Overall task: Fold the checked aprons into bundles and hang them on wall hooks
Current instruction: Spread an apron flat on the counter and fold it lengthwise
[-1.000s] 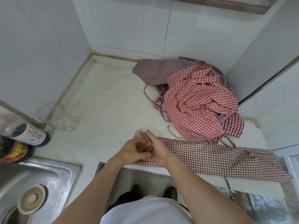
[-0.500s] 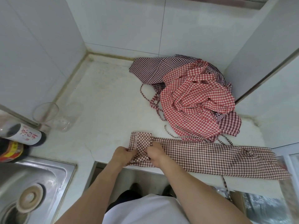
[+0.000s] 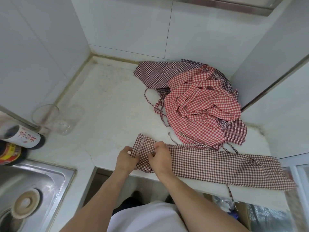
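Note:
A brown checked apron (image 3: 217, 166), folded into a long strip, lies along the front edge of the white counter (image 3: 107, 114). My left hand (image 3: 124, 159) and my right hand (image 3: 160, 157) pinch its left end, which is turned over into a short flap. Behind the strip lies a crumpled red checked apron (image 3: 200, 108) on top of darker checked aprons (image 3: 155, 72), with loose ties trailing toward the strip. No wall hooks are in view.
Two clear glasses (image 3: 55, 118) stand at the left by the wall. Dark bottles (image 3: 18, 143) stand beside a steel sink (image 3: 33, 190) at lower left. Tiled walls close off the back and left; a cabinet side stands on the right.
The small roll held up between both hands a second ago has been laid flat; the apron's left end now lies on the counter as a flap, with both hands still on it.

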`<state>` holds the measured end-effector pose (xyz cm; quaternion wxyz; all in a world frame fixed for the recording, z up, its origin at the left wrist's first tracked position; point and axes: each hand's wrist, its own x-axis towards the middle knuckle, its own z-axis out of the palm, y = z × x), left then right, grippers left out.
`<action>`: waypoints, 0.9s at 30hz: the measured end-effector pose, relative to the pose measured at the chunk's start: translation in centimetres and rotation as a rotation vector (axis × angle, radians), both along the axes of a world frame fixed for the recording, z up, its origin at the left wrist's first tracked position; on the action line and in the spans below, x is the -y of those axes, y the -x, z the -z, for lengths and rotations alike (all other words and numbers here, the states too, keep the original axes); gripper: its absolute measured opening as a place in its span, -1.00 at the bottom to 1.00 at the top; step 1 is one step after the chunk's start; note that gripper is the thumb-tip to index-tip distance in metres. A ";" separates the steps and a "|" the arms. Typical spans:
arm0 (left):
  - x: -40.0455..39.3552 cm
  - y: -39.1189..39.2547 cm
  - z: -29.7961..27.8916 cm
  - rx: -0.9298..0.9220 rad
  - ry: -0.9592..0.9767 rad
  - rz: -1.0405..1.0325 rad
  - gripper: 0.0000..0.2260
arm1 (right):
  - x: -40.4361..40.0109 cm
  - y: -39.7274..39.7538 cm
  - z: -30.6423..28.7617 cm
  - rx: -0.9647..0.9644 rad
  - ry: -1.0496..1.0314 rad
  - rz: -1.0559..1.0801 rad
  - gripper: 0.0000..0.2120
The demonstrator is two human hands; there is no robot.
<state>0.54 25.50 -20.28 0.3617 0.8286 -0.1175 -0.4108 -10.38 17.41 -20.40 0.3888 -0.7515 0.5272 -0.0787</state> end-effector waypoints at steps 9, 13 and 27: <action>1.3 3.5 -1.6 0.096 0.151 0.431 -0.69 | 1.2 1.2 -1.7 0.333 -0.651 0.238 -0.75; 1.8 4.5 -2.0 -0.148 0.104 0.413 -0.77 | 2.8 2.6 -0.5 0.256 -0.626 0.356 -0.76; 3.8 7.2 0.3 -0.296 -0.131 0.062 -0.79 | 4.3 6.3 0.0 0.107 -0.453 0.230 -0.82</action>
